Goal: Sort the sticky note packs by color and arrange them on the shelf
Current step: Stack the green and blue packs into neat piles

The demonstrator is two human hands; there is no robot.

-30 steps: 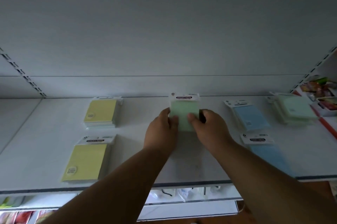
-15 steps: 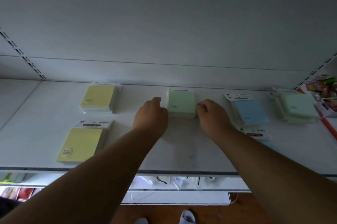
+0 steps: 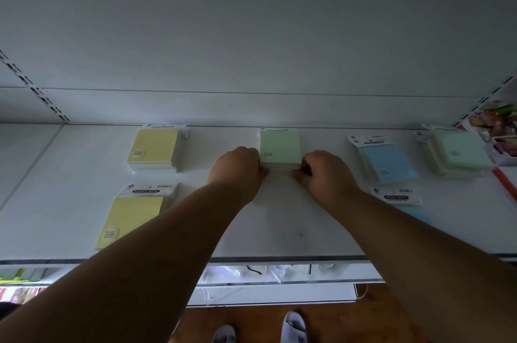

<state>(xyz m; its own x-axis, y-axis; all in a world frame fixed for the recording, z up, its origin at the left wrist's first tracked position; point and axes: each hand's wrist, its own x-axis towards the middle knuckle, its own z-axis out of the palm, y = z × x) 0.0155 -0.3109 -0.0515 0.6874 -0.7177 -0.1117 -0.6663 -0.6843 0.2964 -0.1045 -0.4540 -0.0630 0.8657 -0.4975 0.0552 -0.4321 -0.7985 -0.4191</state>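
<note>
A light green sticky note pack (image 3: 279, 148) lies flat at the back middle of the white shelf (image 3: 282, 233). My left hand (image 3: 237, 170) has curled fingers against its near left corner. My right hand (image 3: 321, 173) holds its near right corner with curled fingers. A stack of yellow packs (image 3: 154, 149) sits at the back left, with another yellow pack (image 3: 131, 217) in front of it. A blue pack (image 3: 387, 159) lies right of the green one. A second blue pack (image 3: 397, 197) is partly hidden by my right arm. A pale green stack (image 3: 458, 152) sits far right.
Colourful packaged goods (image 3: 500, 130) sit beyond the shelf's right end, past an orange divider strip (image 3: 503, 183). The back panel rises right behind the packs. A lower shelf with bagged items (image 3: 251, 272) shows under the front edge. Feet stand on a wooden floor below.
The green pack went from held upright above the shelf to lying flat at the back. My hands have shifted from its sides to its near corners.
</note>
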